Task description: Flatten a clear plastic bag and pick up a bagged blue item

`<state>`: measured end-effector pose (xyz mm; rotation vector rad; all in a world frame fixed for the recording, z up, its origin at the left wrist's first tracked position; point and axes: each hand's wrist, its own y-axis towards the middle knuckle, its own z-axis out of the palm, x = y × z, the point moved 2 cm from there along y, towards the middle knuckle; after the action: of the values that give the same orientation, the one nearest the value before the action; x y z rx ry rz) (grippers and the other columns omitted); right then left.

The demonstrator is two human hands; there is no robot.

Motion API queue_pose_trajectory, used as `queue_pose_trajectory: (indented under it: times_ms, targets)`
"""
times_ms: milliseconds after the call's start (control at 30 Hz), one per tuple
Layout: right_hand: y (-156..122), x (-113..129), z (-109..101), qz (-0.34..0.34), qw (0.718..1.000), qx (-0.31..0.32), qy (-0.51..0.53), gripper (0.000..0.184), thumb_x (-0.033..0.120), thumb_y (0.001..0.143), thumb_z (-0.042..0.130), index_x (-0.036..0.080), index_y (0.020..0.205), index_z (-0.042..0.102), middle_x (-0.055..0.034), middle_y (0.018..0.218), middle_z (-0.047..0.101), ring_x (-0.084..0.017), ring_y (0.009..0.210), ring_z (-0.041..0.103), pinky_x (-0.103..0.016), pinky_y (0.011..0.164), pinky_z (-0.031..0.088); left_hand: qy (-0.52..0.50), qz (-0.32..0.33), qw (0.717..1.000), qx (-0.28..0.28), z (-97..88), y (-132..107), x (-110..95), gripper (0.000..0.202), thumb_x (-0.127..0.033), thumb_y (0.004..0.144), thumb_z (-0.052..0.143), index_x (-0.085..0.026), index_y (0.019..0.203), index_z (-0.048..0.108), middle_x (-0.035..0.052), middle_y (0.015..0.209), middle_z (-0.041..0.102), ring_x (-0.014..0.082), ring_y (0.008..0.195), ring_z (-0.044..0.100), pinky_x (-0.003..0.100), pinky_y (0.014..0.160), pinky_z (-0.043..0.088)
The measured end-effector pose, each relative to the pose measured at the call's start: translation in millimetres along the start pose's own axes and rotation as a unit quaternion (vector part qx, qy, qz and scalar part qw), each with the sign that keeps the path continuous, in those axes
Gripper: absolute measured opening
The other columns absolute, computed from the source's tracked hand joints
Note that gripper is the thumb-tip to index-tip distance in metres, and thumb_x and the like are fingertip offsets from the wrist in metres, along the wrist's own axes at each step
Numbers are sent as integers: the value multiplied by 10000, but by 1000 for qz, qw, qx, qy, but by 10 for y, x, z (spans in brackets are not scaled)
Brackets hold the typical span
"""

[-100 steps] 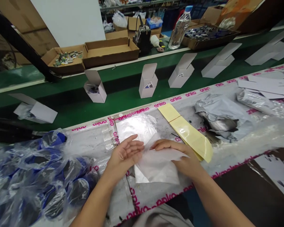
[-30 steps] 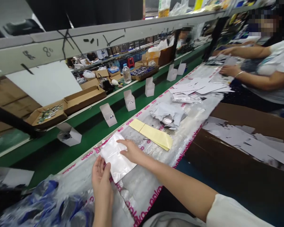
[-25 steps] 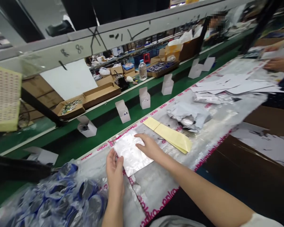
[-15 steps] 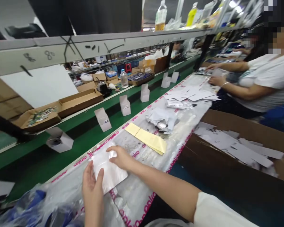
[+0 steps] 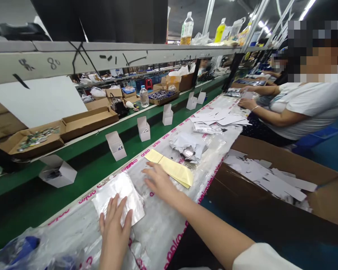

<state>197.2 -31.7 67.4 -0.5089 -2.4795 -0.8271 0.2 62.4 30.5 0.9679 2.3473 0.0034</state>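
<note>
A shiny white plastic sheet or bag (image 5: 121,193) lies flat on the plastic-covered bench (image 5: 160,221). My left hand (image 5: 115,221) rests over its near edge with the fingers spread. Just right of the sheet, my right hand (image 5: 160,183) hovers low above the bench, its fingers apart and nothing in them. Beside the right fingertips lies a folded strip of yellow paper (image 5: 174,168). A crumpled silvery-white wrapper (image 5: 188,146) sits farther along the bench.
Several small open white boxes (image 5: 116,146) stand along the green conveyor (image 5: 92,168). Blue items in clear plastic (image 5: 19,247) lie at the lower left. A big carton of white card pieces (image 5: 321,172) is on the right. Beyond it, a co-worker (image 5: 298,105) handles something at the bench.
My right hand has let go of the white sheet and moved right, toward the yellow paper. The sheet now lies flat, and my left hand has shifted from its side onto it.
</note>
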Motion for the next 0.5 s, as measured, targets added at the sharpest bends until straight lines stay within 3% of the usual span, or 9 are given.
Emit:
queue_pose_trajectory:
  times_ms: [100,200,367,500]
  targets:
    - [-147,-441,-406,44,996,-48,-56,263,185,973,543,194,1213,649,-175,1325,556,-313,1267,509,-542,1080,443,-24,-8,999,-24,-21,-11,-40,387,-382,1006,404,-245,1266,657,120,1546,500,330,1490,373,656,1215,176]
    - [-334,-709,-611,84,990,-50,-104,274,244,964,581,170,1217,655,-191,1279,581,-344,1234,518,-563,1053,449,-83,1,995,-62,-42,-5,-94,365,-421,980,483,-291,1278,649,102,1589,447,337,1506,343,659,1228,96]
    - [-506,-858,-510,130,982,11,-134,435,367,841,763,220,1239,666,-175,1336,586,-368,1234,535,-553,1005,473,-108,22,992,-54,35,20,-108,361,-398,951,533,-288,1264,674,101,1512,544,336,1442,437,599,1209,230]
    - [-451,-906,-469,163,978,42,-125,541,384,852,719,188,1345,615,-231,1417,518,-434,1288,479,-623,1013,424,-14,25,999,29,31,31,-116,332,-321,945,520,-261,1218,700,114,1482,571,336,1413,463,596,1148,324]
